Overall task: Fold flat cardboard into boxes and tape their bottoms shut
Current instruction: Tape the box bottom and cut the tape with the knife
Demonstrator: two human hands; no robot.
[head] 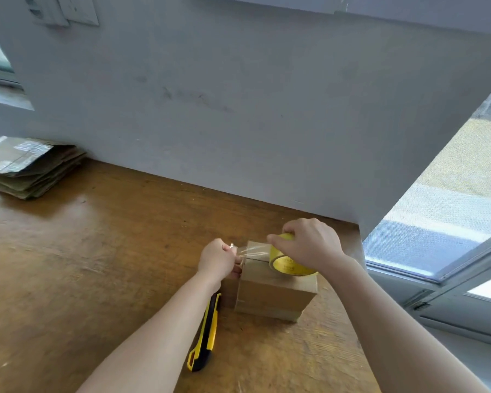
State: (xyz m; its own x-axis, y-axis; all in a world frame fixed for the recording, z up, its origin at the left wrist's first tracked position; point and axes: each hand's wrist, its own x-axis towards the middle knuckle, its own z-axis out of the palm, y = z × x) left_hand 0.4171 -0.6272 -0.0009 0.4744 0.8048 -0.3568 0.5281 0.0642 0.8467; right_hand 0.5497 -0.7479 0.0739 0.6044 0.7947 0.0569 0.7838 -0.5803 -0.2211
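Observation:
A small folded cardboard box [272,290] stands on the wooden table near its right end. On top of the box rests a yellow tape roll [288,263], gripped from above by my right hand [309,245]. A clear strip of tape [253,251] stretches left from the roll across the box top. My left hand [219,258] pinches the free end of that strip at the box's left edge. The box's flaps under the tape are partly hidden by both hands.
A yellow-and-black utility knife [206,336] lies on the table [97,265] just left of the box, under my left forearm. A stack of flat cardboard [29,168] sits at the far left against the grey wall. A window [437,236] borders the table's right side.

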